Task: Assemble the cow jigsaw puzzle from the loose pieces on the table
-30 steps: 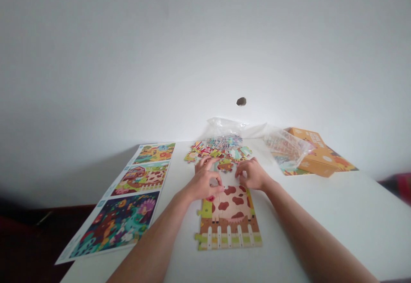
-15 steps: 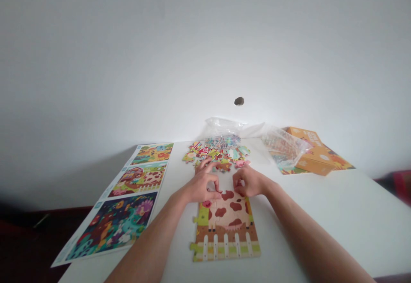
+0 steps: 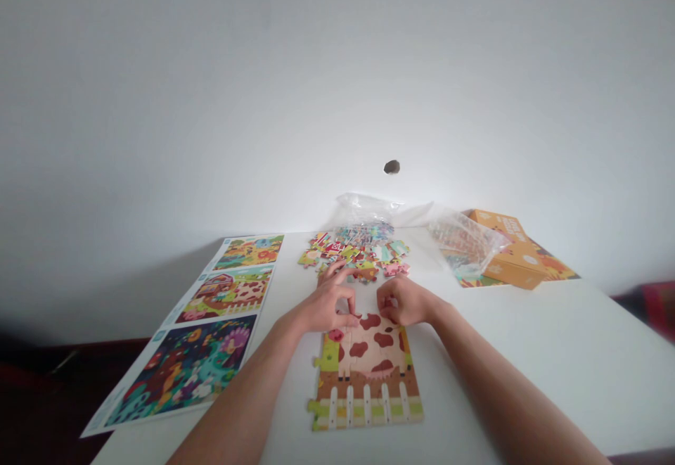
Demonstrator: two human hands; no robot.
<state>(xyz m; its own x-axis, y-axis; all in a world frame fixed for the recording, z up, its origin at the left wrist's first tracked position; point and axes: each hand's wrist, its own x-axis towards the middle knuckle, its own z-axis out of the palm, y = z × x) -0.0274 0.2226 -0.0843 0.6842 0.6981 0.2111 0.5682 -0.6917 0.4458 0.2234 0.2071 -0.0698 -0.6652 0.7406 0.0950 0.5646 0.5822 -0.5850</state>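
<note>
A partly joined jigsaw puzzle (image 3: 368,373) lies flat on the white table, showing a brown-spotted cow above a white fence. At its upper left edge, my left hand (image 3: 332,302) is closed in a pinch, thumb and index finger on the puzzle, other fingers reaching toward the loose pieces. My right hand (image 3: 403,300) is curled at the upper right edge, its fingertips pinched on the puzzle there. The exact pieces under the fingertips are partly hidden. Just beyond both hands sits a heap of loose puzzle pieces (image 3: 337,248).
On the left lies a sheet with three printed pictures (image 3: 184,363). A clear plastic bag (image 3: 363,208) of pieces rests against the wall behind the heap. Another clear bag (image 3: 469,240) lies against an orange box (image 3: 514,257) at the right. The wall has a small hole (image 3: 391,167).
The whole view has shifted slightly. Both hands stay at the top edge of the puzzle, with almost no visible movement of the fingers.
</note>
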